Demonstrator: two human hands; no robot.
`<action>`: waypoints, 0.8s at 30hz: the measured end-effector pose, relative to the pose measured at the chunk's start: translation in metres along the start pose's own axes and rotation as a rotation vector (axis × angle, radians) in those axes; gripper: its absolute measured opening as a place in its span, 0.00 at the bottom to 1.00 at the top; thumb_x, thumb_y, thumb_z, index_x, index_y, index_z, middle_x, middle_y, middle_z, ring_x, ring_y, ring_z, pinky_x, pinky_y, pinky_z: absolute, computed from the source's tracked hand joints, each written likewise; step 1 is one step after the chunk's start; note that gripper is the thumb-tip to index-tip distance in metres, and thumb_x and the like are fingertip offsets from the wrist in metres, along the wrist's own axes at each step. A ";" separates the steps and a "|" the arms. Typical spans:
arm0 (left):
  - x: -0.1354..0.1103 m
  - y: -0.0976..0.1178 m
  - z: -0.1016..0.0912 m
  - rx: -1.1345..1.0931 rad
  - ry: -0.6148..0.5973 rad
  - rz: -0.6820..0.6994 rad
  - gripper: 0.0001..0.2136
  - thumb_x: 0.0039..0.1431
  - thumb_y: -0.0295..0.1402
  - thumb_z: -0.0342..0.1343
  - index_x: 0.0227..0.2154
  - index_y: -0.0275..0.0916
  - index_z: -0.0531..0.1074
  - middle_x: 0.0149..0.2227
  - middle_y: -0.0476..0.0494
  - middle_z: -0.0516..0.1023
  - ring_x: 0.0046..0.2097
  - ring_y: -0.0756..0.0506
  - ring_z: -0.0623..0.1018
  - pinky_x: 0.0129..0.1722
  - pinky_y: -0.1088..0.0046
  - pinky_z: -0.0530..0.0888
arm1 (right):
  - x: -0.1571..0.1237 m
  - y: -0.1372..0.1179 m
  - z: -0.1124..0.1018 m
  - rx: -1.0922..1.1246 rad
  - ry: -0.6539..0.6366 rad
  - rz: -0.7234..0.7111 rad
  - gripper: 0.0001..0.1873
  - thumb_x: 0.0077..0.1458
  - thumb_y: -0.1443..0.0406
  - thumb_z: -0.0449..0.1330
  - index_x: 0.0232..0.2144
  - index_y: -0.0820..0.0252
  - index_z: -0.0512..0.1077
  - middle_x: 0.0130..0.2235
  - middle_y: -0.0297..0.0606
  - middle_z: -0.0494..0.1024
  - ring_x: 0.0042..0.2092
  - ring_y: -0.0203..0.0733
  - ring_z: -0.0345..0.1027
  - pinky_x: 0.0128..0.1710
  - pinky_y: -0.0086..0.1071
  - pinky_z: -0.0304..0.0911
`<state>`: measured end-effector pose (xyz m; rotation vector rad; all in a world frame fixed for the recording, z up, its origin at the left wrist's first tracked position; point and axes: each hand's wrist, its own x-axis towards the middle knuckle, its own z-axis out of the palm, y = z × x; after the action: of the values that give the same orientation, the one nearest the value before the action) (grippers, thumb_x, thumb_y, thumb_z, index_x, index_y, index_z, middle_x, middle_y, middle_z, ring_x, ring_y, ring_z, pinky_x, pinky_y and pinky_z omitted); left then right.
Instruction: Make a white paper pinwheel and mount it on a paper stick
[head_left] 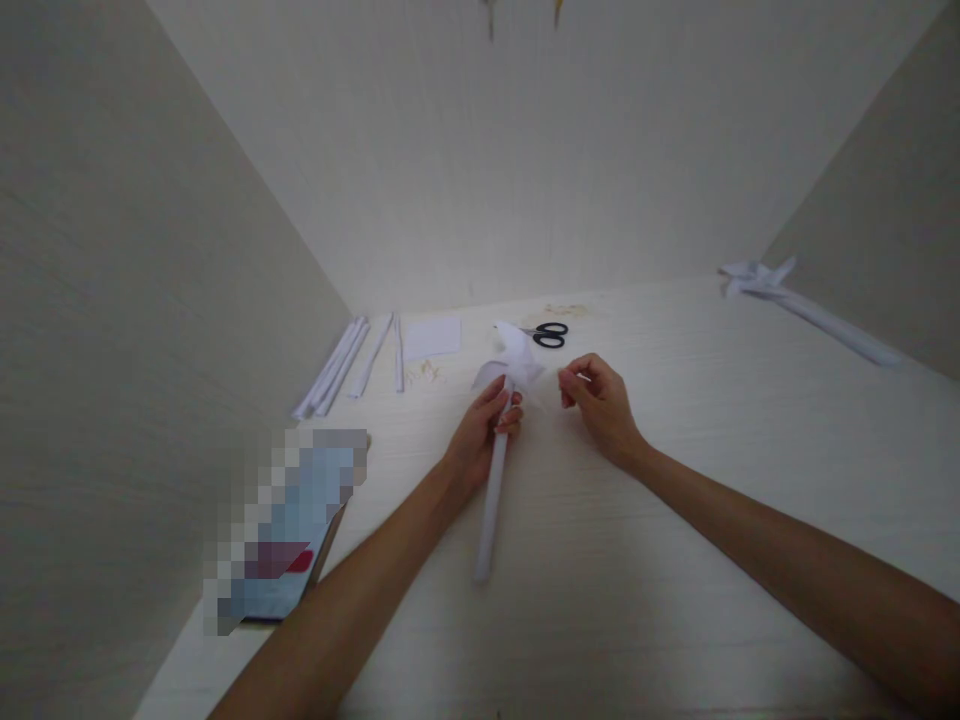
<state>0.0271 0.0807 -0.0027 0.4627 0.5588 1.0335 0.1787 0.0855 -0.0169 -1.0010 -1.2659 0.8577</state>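
Note:
A white paper pinwheel (516, 352) on a rolled-paper stick (491, 500) is in the middle of the view. My left hand (484, 425) wraps round the stick just below the folded blades. To the right of the blades, my right hand (596, 405) hovers apart from the pinwheel. Its thumb and index finger are pressed together, and whatever may be between them is too small to make out. Black-handled scissors (551, 335) lie behind the pinwheel, their blades partly hidden by its paper.
Several rolled paper sticks (337, 370) and a square sheet of paper (433, 338) lie at the back left. Small pale scraps (426, 372) are scattered nearby. A blurred-out flat object (300, 530) sits at the left. Another paper pinwheel (761, 278) rests at the right wall.

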 end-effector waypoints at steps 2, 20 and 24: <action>0.001 0.001 -0.001 -0.050 0.014 0.048 0.05 0.54 0.22 0.46 0.28 0.35 0.65 0.24 0.50 0.65 0.19 0.59 0.62 0.15 0.89 0.60 | -0.004 -0.002 0.002 -0.010 -0.092 0.030 0.11 0.48 0.61 0.55 0.20 0.59 0.59 0.17 0.27 0.64 0.18 0.28 0.55 0.18 0.24 0.51; 0.005 -0.001 -0.005 0.045 0.148 0.140 0.04 0.53 0.30 0.50 0.29 0.34 0.67 0.25 0.47 0.70 0.24 0.55 0.69 0.25 0.81 0.67 | -0.041 -0.017 0.024 -0.230 -0.614 0.093 0.12 0.43 0.67 0.56 0.16 0.59 0.55 0.18 0.26 0.55 0.21 0.29 0.47 0.19 0.24 0.45; 0.005 -0.002 -0.006 0.063 0.119 0.149 0.05 0.51 0.28 0.51 0.31 0.34 0.68 0.25 0.47 0.71 0.25 0.54 0.70 0.25 0.80 0.67 | -0.040 -0.015 0.025 -0.210 -0.603 0.105 0.12 0.43 0.67 0.56 0.16 0.59 0.55 0.18 0.26 0.55 0.21 0.29 0.47 0.19 0.24 0.46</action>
<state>0.0272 0.0847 -0.0095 0.5060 0.6721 1.1937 0.1487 0.0460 -0.0161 -1.0155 -1.8545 1.1794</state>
